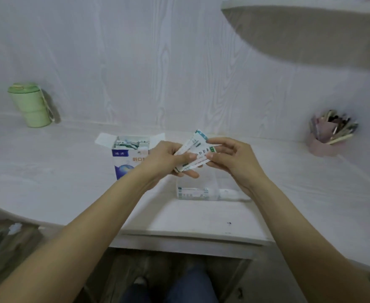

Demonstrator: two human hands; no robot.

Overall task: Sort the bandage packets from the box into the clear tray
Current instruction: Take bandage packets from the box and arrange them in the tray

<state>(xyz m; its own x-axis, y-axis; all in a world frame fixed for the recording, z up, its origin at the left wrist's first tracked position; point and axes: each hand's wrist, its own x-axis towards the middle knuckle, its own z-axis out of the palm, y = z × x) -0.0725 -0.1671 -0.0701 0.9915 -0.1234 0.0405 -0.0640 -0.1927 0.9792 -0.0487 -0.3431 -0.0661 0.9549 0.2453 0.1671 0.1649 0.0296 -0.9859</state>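
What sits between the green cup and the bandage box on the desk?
Nothing: in the head view, bare white desk runs from the green cup to the bandage box.

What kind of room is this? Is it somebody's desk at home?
Probably a desk at home, yes, maybe in a bedroom or study. A pink pot of pens and a green lidded cup stand on the white desk, and a shelf hangs on the wall above.

Home desk nook, white desk [70, 171], green mug [32, 104], pen pot [326, 138]
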